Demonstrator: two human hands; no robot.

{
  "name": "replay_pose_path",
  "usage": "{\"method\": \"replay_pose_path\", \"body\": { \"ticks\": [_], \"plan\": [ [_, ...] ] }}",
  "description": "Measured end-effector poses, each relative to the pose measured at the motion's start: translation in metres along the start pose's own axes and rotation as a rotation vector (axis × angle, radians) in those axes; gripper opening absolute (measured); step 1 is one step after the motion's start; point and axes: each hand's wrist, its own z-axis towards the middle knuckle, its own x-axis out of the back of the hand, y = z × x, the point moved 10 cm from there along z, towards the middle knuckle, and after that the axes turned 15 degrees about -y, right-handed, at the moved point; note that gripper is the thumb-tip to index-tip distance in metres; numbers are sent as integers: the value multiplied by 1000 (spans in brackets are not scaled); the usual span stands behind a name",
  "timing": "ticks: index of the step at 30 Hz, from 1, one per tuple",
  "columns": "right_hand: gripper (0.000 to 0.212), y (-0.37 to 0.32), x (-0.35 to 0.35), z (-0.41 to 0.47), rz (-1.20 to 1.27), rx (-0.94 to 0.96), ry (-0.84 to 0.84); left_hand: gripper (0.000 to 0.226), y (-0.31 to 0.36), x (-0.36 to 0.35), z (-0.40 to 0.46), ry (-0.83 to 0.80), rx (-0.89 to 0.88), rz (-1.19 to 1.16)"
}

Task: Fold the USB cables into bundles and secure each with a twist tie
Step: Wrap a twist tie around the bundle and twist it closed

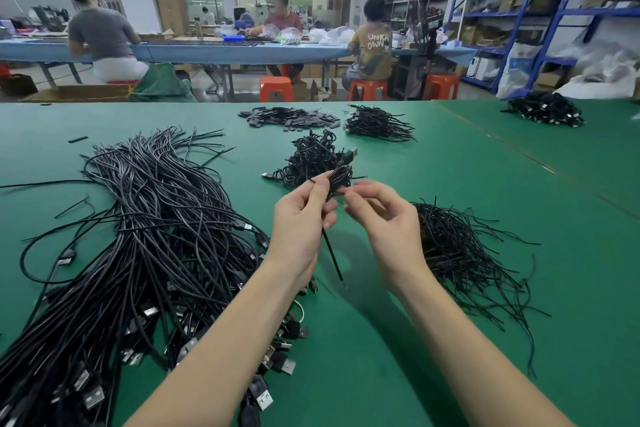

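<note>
My left hand (300,218) grips a folded black USB cable bundle (340,176) above the green table (381,340); one loose cable end (333,257) hangs down below the fist. My right hand (384,215) pinches a thin black twist tie at the bundle's right side. A big heap of unfolded black USB cables (145,253) lies to the left, plugs toward me. A pile of loose twist ties (460,253) lies to the right. Finished bundles (311,156) are heaped just beyond my hands.
Farther back on the table lie a pile of small flat dark pieces (291,116), another small cable heap (377,123) and a heap at the far right (547,109). Beyond the table, people sit at a blue workbench (207,50), with orange stools and blue shelving.
</note>
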Motion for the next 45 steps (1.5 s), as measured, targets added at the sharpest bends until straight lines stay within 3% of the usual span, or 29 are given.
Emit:
{"method": "replay_pose_path", "body": {
  "ticks": [3,6,10,12,19,24,28,32,35,38,42,45],
  "plan": [
    [7,31,-12,-1,479,-275,-57,13,-1,3,0,-3,-1,15],
    [7,37,-17,-4,600,-413,-94,3,0,8,0,17,-12,62],
    [13,45,-13,-6,621,-498,-70,15,1,10,-2,11,-33,151],
    [5,45,-15,-7,592,-507,-107,14,2,10,-3,7,-27,243],
    [7,43,-22,-7,501,-452,-188,27,7,3,-3,29,-18,730],
    [9,35,-23,-5,446,-381,-244,27,8,3,-5,50,29,797],
    [21,25,-21,-2,316,-413,-297,26,23,-1,-8,51,-17,972],
    [29,-12,22,11,-257,-245,-19,24,24,-23,-7,-137,-52,1091],
    [14,-26,8,13,-376,-175,-166,22,17,-33,-9,-256,-43,1142],
    [6,-31,10,11,-496,-135,-138,24,9,-33,-9,-297,0,1178],
    [5,-61,-2,10,-769,175,-194,23,4,-37,-10,-373,23,1235],
    [2,-62,-6,8,-873,217,-307,29,2,-41,-11,-466,49,1301]
  ]
}}
